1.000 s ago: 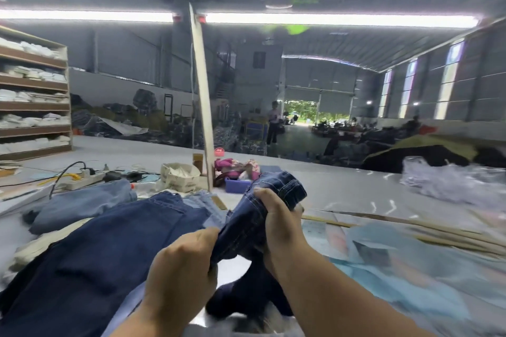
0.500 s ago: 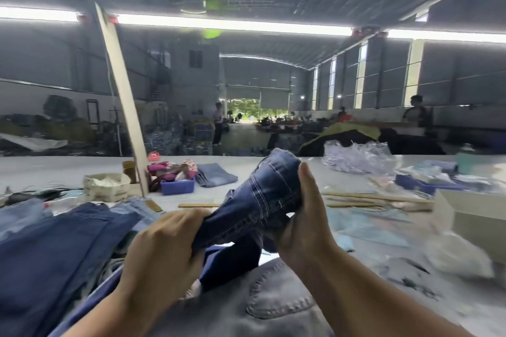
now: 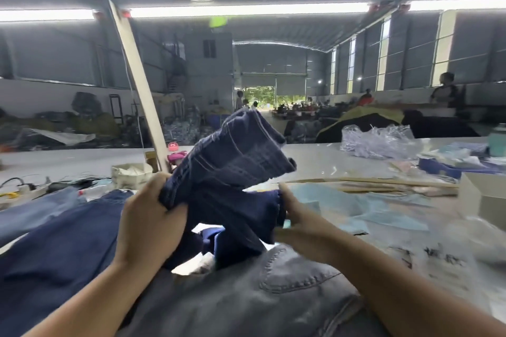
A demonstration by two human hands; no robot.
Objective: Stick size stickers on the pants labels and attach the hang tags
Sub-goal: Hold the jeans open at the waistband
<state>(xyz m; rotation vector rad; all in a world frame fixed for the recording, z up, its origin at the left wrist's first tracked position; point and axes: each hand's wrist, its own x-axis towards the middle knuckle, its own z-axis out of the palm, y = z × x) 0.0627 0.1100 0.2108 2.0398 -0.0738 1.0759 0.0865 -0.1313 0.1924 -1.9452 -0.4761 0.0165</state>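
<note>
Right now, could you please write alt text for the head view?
Both hands, left hand and right hand, grip bunched dark blue jeans above a grey table strewn with more denim, inside a large warehouse.

Held jeans [image 3: 235,161] dark navy, pale contrast stitching. Jeans in front [image 3: 246,295] washed grey. Pile at left [image 3: 54,249] dark blue. Paper sheets [image 3: 356,205] light blue.
</note>
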